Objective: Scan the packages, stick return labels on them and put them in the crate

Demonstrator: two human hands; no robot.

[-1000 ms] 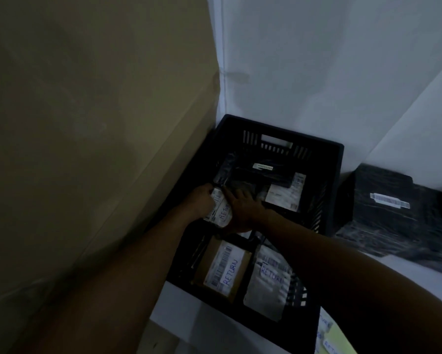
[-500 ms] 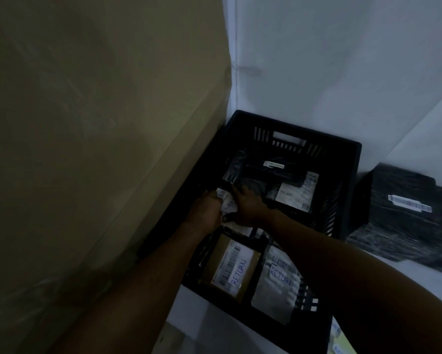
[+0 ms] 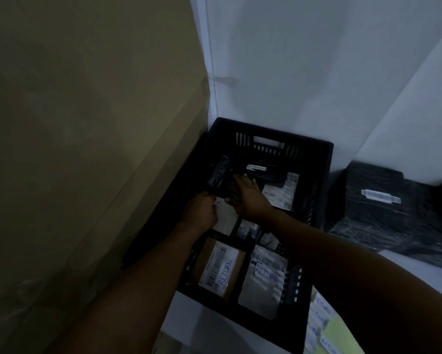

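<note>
Head view, dim light. Both hands are inside the black slatted plastic crate (image 3: pixel 324 159). Left hand (image 3: pixel 200 213) has its fingers curled round the edge of a pale flat mailer package (image 3: pixel 226 217) in the crate's middle. Right hand (image 3: pixel 245 194) lies flat, fingers extended, pressing on a black wrinkled poly-bag package (image 3: pixel 221 175) just above the mailer.

Also in the crate: a brown cardboard package with a white barcode label marked RETURN (image 3: pixel 218 269) at near left, a silver-grey padded bag marked RETURN (image 3: pixel 264 284) beside it at near right, and a white-labelled package (image 3: pixel 282 191) at far right, partly under the right wrist.

Crate sits on a white surface (image 3: pixel 204 325) in a corner: tall brown cardboard panel (image 3: pixel 87 123) tight against its left side, white wall (image 3: pixel 304 60) behind. Black plastic-wrapped bundle with a white barcode strip (image 3: pixel 383 205) lies right of the crate, apart from it. Sheet of handwritten return labels (image 3: pixel 322 325) sits at the near right edge. Forearms cross over the near half of the crate.
</note>
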